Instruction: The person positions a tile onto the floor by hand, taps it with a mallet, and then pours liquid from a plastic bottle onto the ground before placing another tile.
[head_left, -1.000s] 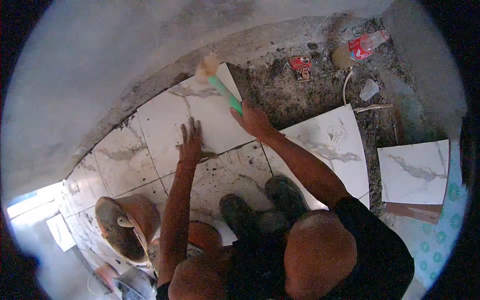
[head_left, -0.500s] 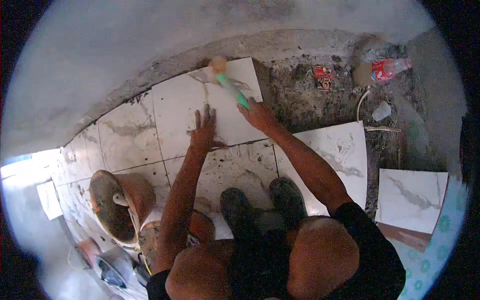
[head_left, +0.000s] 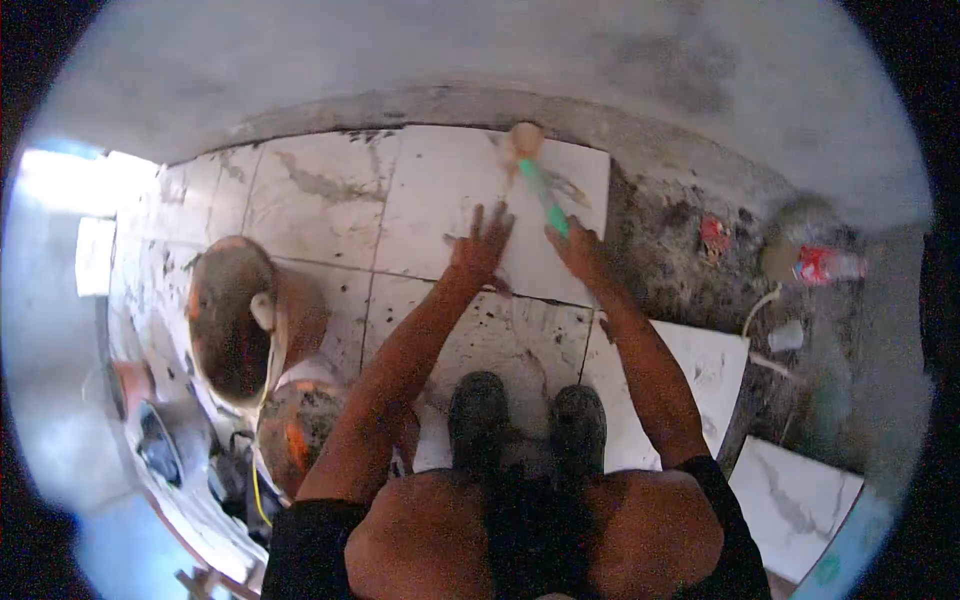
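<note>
A dirt-streaked bucket (head_left: pixel 303 315) sits at left on dark-spotted floor tiles (head_left: pixel 315 225), higher in view than half a second earlier as the camera angle swings. At center, a person's left hand (head_left: pixel 478 258), fingers spread, remains on a white, grey-veined tile (head_left: pixel 435 205) beside the laid row, near the wall (head_left: pixel 420 50). The right hand (head_left: pixel 582 255) keeps its grip on a green-handled mallet (head_left: pixel 542 185), its tan head blurred at the tile's wall-side edge; contact cannot be told. Farther right, a red wrapper (head_left: pixel 714 236), a loose veined tile (head_left: pixel 790 505), now lower in view, and a red-labelled bottle (head_left: pixel 828 265) lie about.
</note>
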